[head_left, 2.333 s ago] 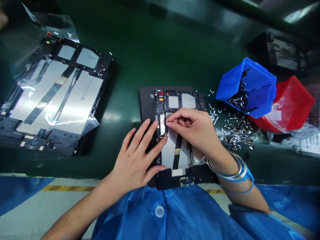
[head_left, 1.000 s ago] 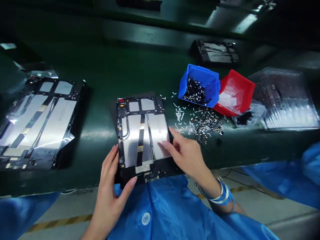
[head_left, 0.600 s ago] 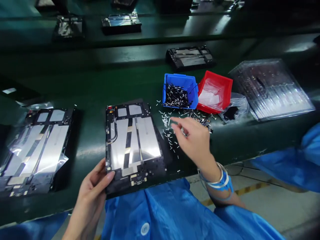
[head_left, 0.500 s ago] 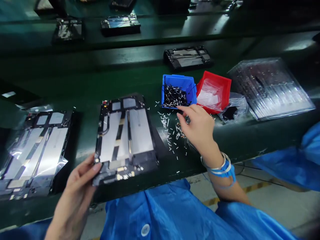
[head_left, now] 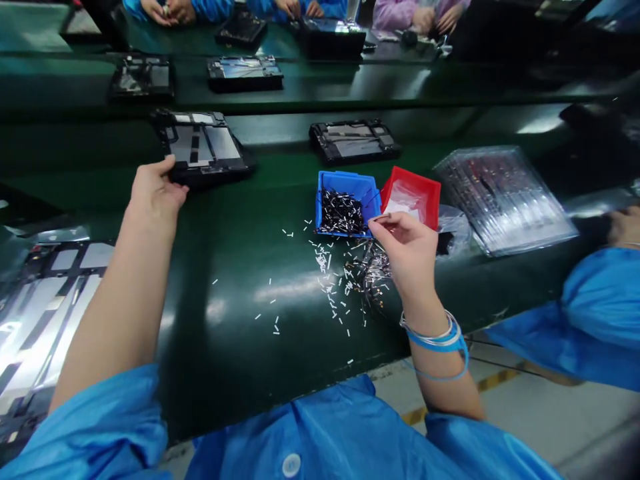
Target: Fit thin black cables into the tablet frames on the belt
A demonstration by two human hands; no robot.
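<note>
My left hand (head_left: 155,193) is at the near edge of a black tablet frame with silver battery panels (head_left: 200,148), its fingers wrapped over that edge. My right hand (head_left: 407,250) hangs over the green bench, its fingertips pinched on a thin dark part (head_left: 381,217). Just below it lies a tangled heap of small dark metal parts (head_left: 367,273), and short white bits (head_left: 327,280) are scattered to its left. A blue plastic bin (head_left: 345,200) full of similar dark parts stands just beyond my right fingertips.
A red bin (head_left: 410,197) touches the blue one, with a plastic bag (head_left: 453,230) and a ribbed transparent tray (head_left: 503,200) to its right. A bagged tablet frame (head_left: 50,300) lies at left. Further frames (head_left: 353,141) line the benches ahead. Co-workers' hands (head_left: 625,227) and sleeves show.
The tablet frame has slid from in front of me to the far left of the bench, pushed by my left hand. My right hand has moved over the scattered parts. The view has tilted upward.
</note>
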